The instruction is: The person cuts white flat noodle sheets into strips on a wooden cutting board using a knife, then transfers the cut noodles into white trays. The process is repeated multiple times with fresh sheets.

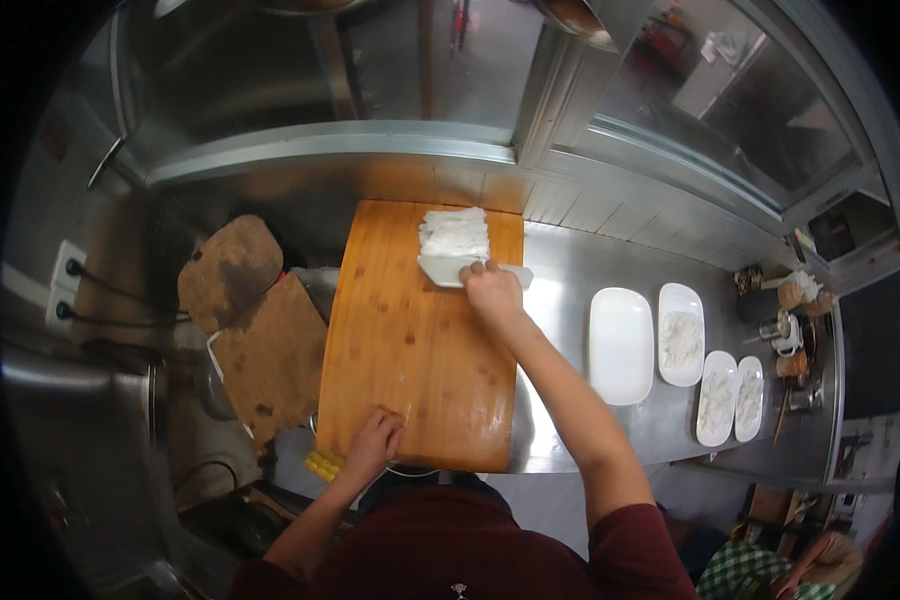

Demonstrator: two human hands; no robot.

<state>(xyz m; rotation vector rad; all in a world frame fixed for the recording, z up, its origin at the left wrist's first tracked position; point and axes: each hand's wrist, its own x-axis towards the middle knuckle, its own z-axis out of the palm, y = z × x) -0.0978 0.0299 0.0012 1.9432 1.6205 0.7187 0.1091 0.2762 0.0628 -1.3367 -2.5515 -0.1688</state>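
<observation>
My right hand grips a flat, pale scraper with angled ends, at the far part of a wooden cutting board. Against the scraper's far edge lies a block of soft white food in folded strips, resembling rice noodle rolls. My left hand rests at the board's near left edge, fingers curled together and nothing visible in them. To the right of the board, a bare white oval plate sits on the steel counter.
Beyond that plate, three white plates hold white food. Jars and utensils stand farther right. Worn wooden boards lean at the left, near a wall socket with cords. A steel-framed window borders the back. Another person is at lower right.
</observation>
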